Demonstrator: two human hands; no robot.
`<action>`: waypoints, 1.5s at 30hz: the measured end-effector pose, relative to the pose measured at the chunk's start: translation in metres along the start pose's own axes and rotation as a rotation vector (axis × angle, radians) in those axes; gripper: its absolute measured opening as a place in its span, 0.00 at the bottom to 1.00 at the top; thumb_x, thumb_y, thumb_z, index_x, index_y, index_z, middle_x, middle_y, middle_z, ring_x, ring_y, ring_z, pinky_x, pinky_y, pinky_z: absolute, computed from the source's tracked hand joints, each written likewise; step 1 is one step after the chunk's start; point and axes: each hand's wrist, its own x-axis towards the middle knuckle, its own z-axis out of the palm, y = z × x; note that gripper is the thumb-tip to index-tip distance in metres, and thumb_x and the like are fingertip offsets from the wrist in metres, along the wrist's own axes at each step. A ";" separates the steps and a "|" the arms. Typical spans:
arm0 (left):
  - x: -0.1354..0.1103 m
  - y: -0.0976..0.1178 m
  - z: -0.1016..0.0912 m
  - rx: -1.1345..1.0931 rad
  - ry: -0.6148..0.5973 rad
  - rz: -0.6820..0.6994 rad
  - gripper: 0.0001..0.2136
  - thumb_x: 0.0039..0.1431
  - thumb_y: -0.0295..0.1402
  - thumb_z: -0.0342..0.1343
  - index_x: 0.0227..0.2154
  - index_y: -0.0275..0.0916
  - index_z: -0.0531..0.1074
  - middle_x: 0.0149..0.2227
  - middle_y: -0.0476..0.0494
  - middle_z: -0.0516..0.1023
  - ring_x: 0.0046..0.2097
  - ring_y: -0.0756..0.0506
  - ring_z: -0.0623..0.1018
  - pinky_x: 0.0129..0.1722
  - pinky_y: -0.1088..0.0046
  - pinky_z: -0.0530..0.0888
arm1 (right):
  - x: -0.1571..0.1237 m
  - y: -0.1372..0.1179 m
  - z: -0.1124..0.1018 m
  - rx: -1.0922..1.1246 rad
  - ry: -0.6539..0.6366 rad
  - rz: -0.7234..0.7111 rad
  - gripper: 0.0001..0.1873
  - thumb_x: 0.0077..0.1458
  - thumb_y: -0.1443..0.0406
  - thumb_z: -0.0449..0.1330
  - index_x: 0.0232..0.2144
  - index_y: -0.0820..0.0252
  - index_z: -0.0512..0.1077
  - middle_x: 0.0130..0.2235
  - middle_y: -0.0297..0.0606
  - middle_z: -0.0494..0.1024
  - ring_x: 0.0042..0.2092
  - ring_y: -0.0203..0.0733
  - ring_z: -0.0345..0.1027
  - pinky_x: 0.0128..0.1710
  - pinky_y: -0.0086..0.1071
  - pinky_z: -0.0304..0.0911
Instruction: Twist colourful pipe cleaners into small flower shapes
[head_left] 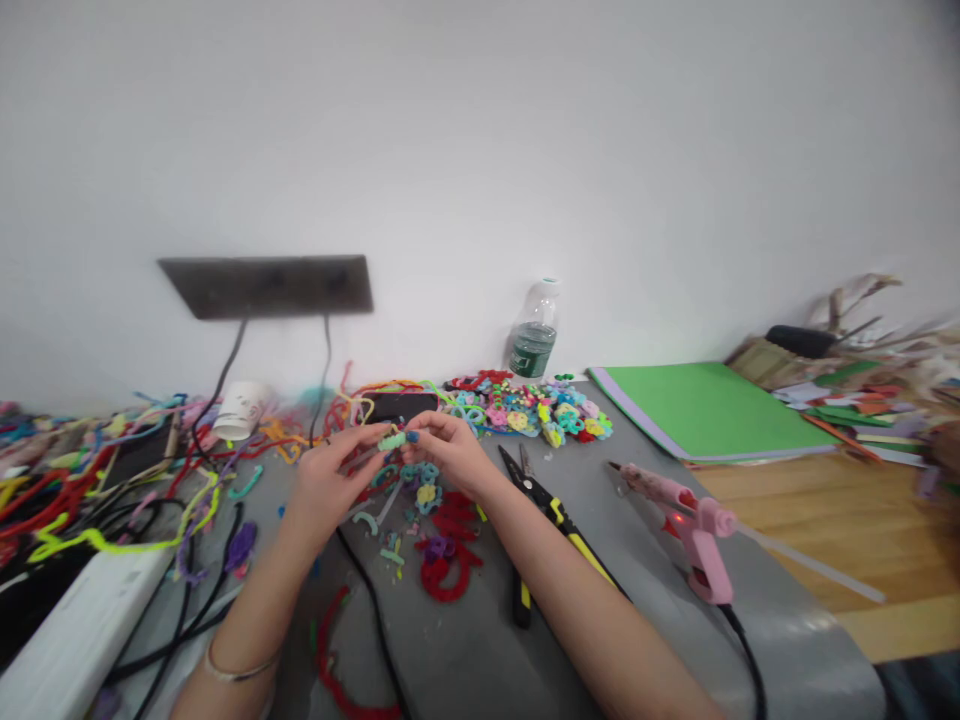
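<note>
Between both hands, above the grey table (pixel 480 660), is a short pale green piece of fuzzy pipe cleaner (pixel 391 441). My left hand (pixel 334 480) pinches its left end, and my right hand (pixel 448 450) pinches its right end with thumb and fingers. Just below lie small blue and yellow pipe-cleaner flowers (pixel 426 487), partly behind my right hand. A red pipe-cleaner coil (pixel 448 575) and a small purple one (pixel 439 548) sit nearer to me. Beside my right forearm rest black-and-yellow scissors (pixel 555 510), their lower handle partly behind the arm.
A pink glue gun (pixel 701 530) with a lit red light lies at right, its cord running forward. Green sheets (pixel 705 405), a water bottle (pixel 535 335) and a pile of pipe-cleaner flowers (pixel 555 408) are at the back. Left are a paper cup (pixel 238 412), cables and a white box (pixel 90 630).
</note>
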 end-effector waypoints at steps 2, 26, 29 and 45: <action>0.001 0.003 0.000 -0.050 0.007 -0.044 0.09 0.57 0.34 0.57 0.40 0.40 0.76 0.37 0.44 0.84 0.36 0.45 0.83 0.37 0.72 0.80 | 0.000 0.000 0.001 0.001 0.001 -0.009 0.21 0.40 0.52 0.73 0.30 0.60 0.74 0.26 0.33 0.78 0.26 0.35 0.73 0.33 0.31 0.70; 0.004 0.007 -0.007 -0.121 -0.125 -0.091 0.05 0.53 0.33 0.56 0.31 0.40 0.76 0.32 0.48 0.82 0.29 0.49 0.77 0.30 0.76 0.74 | -0.003 -0.002 0.002 -0.050 -0.040 0.006 0.21 0.42 0.51 0.71 0.30 0.59 0.73 0.25 0.31 0.76 0.26 0.35 0.71 0.33 0.30 0.68; 0.005 0.006 -0.007 -0.099 -0.115 -0.065 0.06 0.53 0.32 0.56 0.33 0.41 0.76 0.33 0.48 0.82 0.30 0.49 0.77 0.30 0.76 0.73 | -0.003 -0.001 0.001 -0.042 -0.047 0.003 0.21 0.43 0.51 0.71 0.31 0.59 0.73 0.26 0.31 0.76 0.27 0.35 0.71 0.34 0.31 0.69; 0.003 0.000 0.000 -0.136 -0.099 -0.140 0.05 0.53 0.32 0.57 0.33 0.40 0.75 0.32 0.47 0.82 0.33 0.47 0.80 0.32 0.75 0.76 | 0.001 0.001 0.000 -0.195 -0.014 -0.068 0.20 0.45 0.50 0.68 0.32 0.60 0.74 0.26 0.33 0.77 0.27 0.37 0.73 0.33 0.32 0.69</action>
